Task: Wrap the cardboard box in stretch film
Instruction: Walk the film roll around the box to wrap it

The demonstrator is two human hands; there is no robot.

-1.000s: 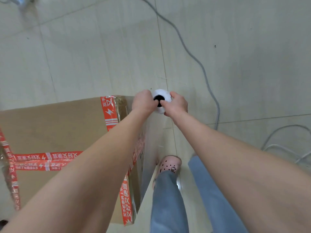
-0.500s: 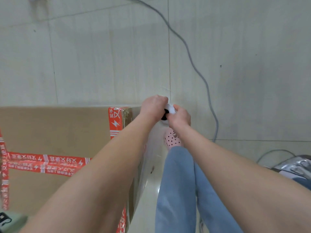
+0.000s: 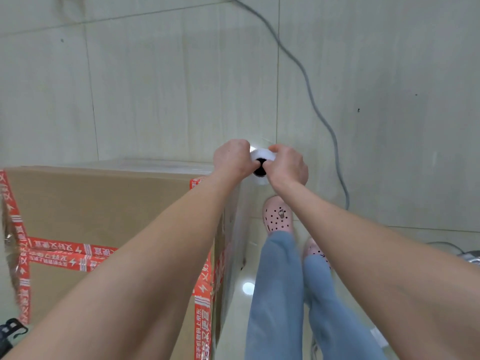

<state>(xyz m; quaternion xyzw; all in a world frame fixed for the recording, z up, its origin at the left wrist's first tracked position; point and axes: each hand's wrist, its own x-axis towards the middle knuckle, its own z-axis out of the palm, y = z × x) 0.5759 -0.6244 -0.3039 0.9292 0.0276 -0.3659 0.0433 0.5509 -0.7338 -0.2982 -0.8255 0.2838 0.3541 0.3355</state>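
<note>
A large cardboard box (image 3: 104, 203) with red printed tape stands on the floor at the left, seen from above. Clear film shows along its far and right faces. A white stretch film roll (image 3: 261, 158) with a dark core stands upright just past the box's far right corner. My left hand (image 3: 232, 162) grips the roll's top from the left and my right hand (image 3: 287, 165) grips it from the right, fingers at the core hole. Most of the roll is hidden below my hands.
A grey cable (image 3: 311, 97) runs across the tiled floor to the right of the roll. My legs in blue jeans (image 3: 280, 294) and pink clogs (image 3: 277, 214) stand beside the box's right face. A metallic object (image 3: 471, 257) sits at the right edge.
My hands with the roll have shifted along the box's right side to its far corner. My feet stepped forward, and the camera view turned with me.
</note>
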